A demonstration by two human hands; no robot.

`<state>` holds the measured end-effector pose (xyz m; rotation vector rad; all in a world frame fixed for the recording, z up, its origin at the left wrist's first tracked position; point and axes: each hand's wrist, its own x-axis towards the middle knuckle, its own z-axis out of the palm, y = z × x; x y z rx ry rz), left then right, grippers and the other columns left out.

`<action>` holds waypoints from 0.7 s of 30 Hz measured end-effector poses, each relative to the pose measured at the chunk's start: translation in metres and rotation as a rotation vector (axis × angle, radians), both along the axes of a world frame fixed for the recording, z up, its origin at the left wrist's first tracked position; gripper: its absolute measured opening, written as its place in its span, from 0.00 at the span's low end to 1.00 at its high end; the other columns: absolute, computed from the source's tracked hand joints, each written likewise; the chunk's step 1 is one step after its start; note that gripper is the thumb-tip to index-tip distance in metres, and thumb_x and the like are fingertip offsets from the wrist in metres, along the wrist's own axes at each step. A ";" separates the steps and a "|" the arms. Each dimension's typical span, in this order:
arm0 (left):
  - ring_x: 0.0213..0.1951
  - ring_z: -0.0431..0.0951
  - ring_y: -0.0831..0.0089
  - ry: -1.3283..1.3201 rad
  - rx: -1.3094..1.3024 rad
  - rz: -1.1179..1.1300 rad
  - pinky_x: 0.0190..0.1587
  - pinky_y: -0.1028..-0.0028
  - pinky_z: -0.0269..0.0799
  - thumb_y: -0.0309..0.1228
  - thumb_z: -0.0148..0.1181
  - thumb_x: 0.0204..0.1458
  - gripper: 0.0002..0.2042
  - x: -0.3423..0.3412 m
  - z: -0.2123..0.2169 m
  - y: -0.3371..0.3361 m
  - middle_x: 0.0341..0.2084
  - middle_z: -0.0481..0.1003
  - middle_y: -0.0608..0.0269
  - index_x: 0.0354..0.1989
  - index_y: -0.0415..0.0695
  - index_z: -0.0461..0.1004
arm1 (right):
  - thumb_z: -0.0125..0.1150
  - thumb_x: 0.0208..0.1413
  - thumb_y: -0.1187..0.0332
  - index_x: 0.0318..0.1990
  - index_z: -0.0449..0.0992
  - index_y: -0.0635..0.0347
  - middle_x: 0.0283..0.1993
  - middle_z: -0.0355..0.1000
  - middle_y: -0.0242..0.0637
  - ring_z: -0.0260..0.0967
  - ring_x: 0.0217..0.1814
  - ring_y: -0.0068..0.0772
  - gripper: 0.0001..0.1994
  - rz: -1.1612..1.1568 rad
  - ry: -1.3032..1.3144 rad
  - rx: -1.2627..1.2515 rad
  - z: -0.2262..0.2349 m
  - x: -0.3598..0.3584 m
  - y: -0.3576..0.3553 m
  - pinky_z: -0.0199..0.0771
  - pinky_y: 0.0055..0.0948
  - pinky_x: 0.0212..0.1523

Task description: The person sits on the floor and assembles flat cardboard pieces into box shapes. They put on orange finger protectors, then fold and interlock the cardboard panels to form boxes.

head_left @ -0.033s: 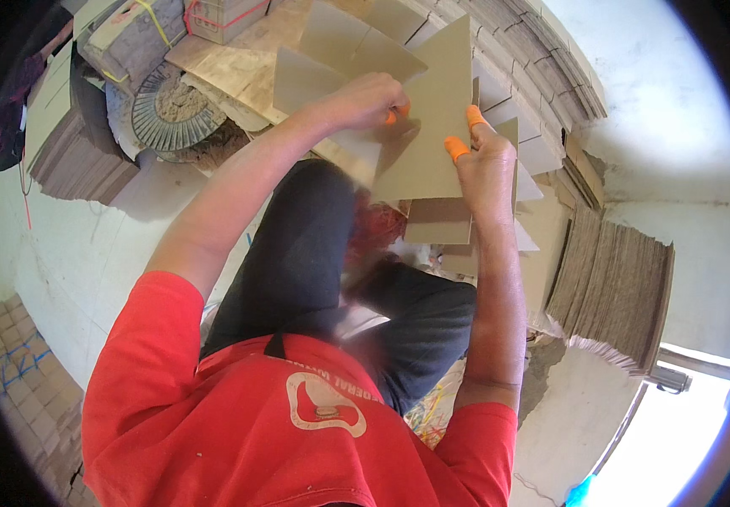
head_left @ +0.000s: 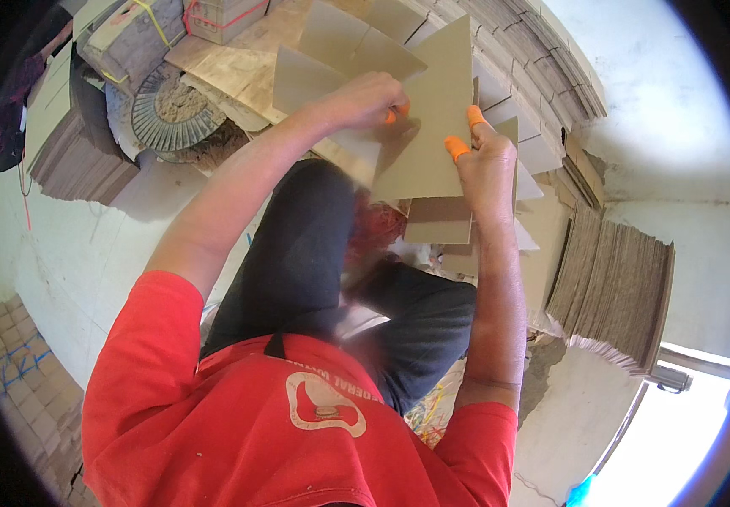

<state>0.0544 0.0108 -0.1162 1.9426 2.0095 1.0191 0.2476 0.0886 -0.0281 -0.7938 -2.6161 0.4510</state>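
Left hand (head_left: pixel 363 101) and right hand (head_left: pixel 485 165) (orange fingertip covers) both pinch one cardboard sheet (head_left: pixel 432 110).

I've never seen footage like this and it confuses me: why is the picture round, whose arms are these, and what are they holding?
The round picture comes from a wide fisheye camera worn on a person's head, looking down, so straight edges bend. The arms are that person's own, above a red shirt. The left hand and right hand, fingertips in orange covers, grip a flat brown cardboard sheet. More cardboard pieces lie beyond it, and cardboard stacks stand to the right.
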 end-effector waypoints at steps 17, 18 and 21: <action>0.37 0.73 0.54 0.078 -0.012 -0.021 0.41 0.61 0.67 0.27 0.61 0.44 0.06 0.000 -0.001 -0.004 0.27 0.74 0.54 0.31 0.45 0.76 | 0.59 0.46 0.80 0.53 0.70 0.69 0.31 0.76 0.43 0.70 0.19 0.25 0.22 0.068 -0.144 -0.272 -0.048 0.003 -0.028 0.70 0.25 0.24; 0.37 0.73 0.55 0.104 -0.031 -0.006 0.41 0.61 0.67 0.27 0.62 0.44 0.07 0.000 -0.002 -0.003 0.28 0.74 0.55 0.33 0.45 0.76 | 0.61 0.46 0.80 0.53 0.70 0.69 0.32 0.77 0.42 0.69 0.20 0.23 0.22 0.047 0.006 -0.305 -0.049 0.014 -0.023 0.70 0.24 0.24; 0.39 0.73 0.57 0.120 -0.037 0.029 0.41 0.62 0.67 0.27 0.63 0.43 0.12 0.002 -0.004 -0.010 0.30 0.73 0.57 0.38 0.47 0.75 | 0.63 0.50 0.70 0.39 0.78 0.63 0.47 0.74 0.50 0.75 0.45 0.42 0.09 -0.201 0.362 0.037 -0.043 0.055 0.010 0.74 0.34 0.43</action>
